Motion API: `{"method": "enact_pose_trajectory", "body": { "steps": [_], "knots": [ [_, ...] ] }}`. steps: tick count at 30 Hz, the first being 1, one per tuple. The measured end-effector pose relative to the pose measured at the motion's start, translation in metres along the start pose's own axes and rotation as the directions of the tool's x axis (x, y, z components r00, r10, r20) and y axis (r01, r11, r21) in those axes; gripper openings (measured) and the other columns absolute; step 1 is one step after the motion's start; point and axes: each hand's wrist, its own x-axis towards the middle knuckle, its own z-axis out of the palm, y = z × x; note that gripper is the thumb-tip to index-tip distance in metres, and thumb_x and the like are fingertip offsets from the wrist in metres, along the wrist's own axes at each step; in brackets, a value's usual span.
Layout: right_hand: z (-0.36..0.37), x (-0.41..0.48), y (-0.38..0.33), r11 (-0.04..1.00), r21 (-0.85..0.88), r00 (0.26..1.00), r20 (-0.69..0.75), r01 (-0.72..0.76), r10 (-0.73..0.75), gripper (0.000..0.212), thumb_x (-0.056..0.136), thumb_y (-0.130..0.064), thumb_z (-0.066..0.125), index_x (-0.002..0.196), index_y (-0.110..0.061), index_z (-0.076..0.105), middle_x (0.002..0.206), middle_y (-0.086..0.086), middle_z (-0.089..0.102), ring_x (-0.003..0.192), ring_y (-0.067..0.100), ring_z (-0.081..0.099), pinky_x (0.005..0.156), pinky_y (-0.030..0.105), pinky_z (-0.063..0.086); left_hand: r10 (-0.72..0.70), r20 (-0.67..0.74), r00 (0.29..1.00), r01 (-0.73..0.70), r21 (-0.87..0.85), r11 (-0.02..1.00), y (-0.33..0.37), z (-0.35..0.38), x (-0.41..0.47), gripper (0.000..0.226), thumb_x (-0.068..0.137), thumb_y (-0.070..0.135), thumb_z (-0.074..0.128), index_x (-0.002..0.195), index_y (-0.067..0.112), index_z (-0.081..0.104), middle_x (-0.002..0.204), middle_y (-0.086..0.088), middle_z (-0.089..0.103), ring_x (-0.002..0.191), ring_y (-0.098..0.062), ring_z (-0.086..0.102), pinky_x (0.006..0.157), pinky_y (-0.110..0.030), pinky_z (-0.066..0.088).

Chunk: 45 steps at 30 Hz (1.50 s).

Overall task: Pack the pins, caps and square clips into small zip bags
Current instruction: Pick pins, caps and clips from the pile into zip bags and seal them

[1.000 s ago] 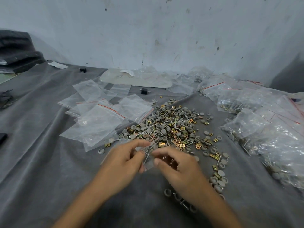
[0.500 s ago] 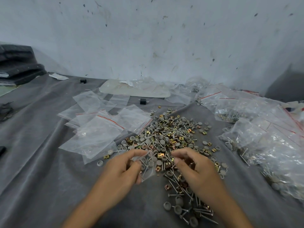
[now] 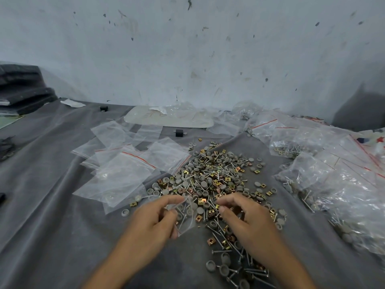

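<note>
Grey cloth [image 3: 52, 205] covers the surface below a stained pale wall [image 3: 187, 59], a pile of pins, caps and square clips [image 3: 212, 176] at its middle. At the pile's near edge the left hand [image 3: 154, 222] pinches a small zip bag [image 3: 185, 213]; the right hand [image 3: 243, 220] curls just beside, its grip unclear.

The counter's [image 3: 41, 215] left edge and near-left corner lie bare, giving a hand free passage. Empty zip bags [image 3: 116, 174] cover the middle left. The loose pile of pins, caps and clips [image 3: 212, 178] fills the centre down to the near edge. Filled bags [image 3: 333, 184] bank the whole right edge.
</note>
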Motion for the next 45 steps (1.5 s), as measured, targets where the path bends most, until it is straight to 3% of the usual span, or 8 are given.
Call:
{"method": "enact_pose_trajectory", "body": {
  "steps": [3,9,13,18,23,30,35,45],
  "knots": [
    [-0.002,0.001,0.002,0.997,-0.081,1.000,-0.015,0.012,-0.014,0.012,0.096,-0.029,0.064,0.102,-0.037,0.071,0.095,-0.024,0.069,0.093,-0.003,0.062,0.075,0.013,0.045,0.003,-0.004,1.000,-0.003,-0.030,1.000,0.001,0.000,0.000,0.033,0.102,0.012,0.052,0.113,0.038,0.070,0.059,-0.003,0.069,0.047,-0.004,0.050,0.049,-0.021,0.041],
    [-0.007,0.002,0.007,0.980,-0.197,0.999,-0.049,-0.013,0.003,0.012,0.098,-0.031,0.060,0.102,-0.039,0.068,0.097,-0.030,0.063,0.103,-0.003,0.055,0.086,0.028,0.048,0.004,-0.002,1.000,-0.004,-0.048,0.999,0.002,-0.001,0.000,0.032,0.102,0.013,0.052,0.112,0.039,0.069,0.059,-0.003,0.068,0.048,-0.004,0.051,0.050,-0.020,0.041],
    [-0.011,0.004,0.011,0.981,-0.191,0.997,-0.072,-0.025,0.011,0.014,0.098,-0.025,0.060,0.102,-0.036,0.069,0.095,-0.027,0.064,0.100,0.000,0.056,0.085,0.035,0.051,0.003,-0.005,1.000,-0.003,-0.060,0.998,0.003,-0.001,0.001,0.030,0.089,0.033,0.048,0.110,0.042,0.068,0.059,-0.002,0.069,0.049,-0.002,0.053,0.051,-0.018,0.042],
    [-0.008,0.003,0.012,0.967,-0.255,1.000,-0.016,-0.014,0.011,0.014,0.098,-0.029,0.060,0.105,-0.037,0.069,0.098,-0.029,0.062,0.101,0.001,0.054,0.087,0.033,0.050,-0.011,0.005,1.000,0.012,-0.053,0.999,0.002,0.000,0.001,0.030,0.092,0.032,0.048,0.113,0.041,0.067,0.061,-0.001,0.070,0.051,-0.003,0.053,0.053,-0.021,0.042],
    [0.004,0.003,0.008,0.947,-0.321,0.996,0.087,0.029,-0.001,0.011,0.098,-0.035,0.060,0.105,-0.036,0.067,0.098,-0.023,0.061,0.101,0.005,0.051,0.089,0.033,0.047,-0.017,0.011,1.000,0.017,-0.012,1.000,0.003,-0.001,-0.001,0.032,0.103,0.016,0.050,0.117,0.039,0.066,0.062,-0.001,0.070,0.053,-0.002,0.054,0.056,-0.023,0.043],
    [0.010,0.000,0.006,0.894,-0.448,0.971,0.224,0.027,0.083,0.027,0.098,-0.050,0.053,0.124,-0.044,0.054,0.114,-0.021,0.050,0.111,0.007,0.043,0.096,0.032,0.041,-0.015,0.001,1.000,0.015,-0.021,1.000,0.005,-0.002,-0.001,0.033,0.103,0.015,0.050,0.113,0.040,0.067,0.061,-0.001,0.069,0.052,-0.002,0.054,0.055,-0.023,0.042],
    [0.011,0.000,0.005,0.890,-0.455,0.976,0.207,0.038,0.064,0.021,0.098,-0.045,0.056,0.119,-0.041,0.058,0.110,-0.023,0.052,0.109,0.007,0.046,0.095,0.033,0.042,-0.012,0.011,1.000,0.012,-0.064,0.998,0.005,-0.001,0.000,0.033,0.088,0.035,0.047,0.113,0.042,0.067,0.061,0.000,0.069,0.051,-0.002,0.053,0.055,-0.026,0.042],
    [0.008,0.000,0.005,0.890,-0.455,0.977,0.202,0.028,0.072,0.006,0.096,-0.041,0.060,0.101,-0.038,0.062,0.100,-0.022,0.054,0.101,0.007,0.048,0.086,0.031,0.043,-0.017,0.003,1.000,0.017,-0.075,0.997,0.003,-0.001,0.001,0.035,0.085,0.037,0.045,0.112,0.043,0.067,0.061,-0.001,0.070,0.049,-0.003,0.052,0.055,-0.026,0.041]
  ]
}}
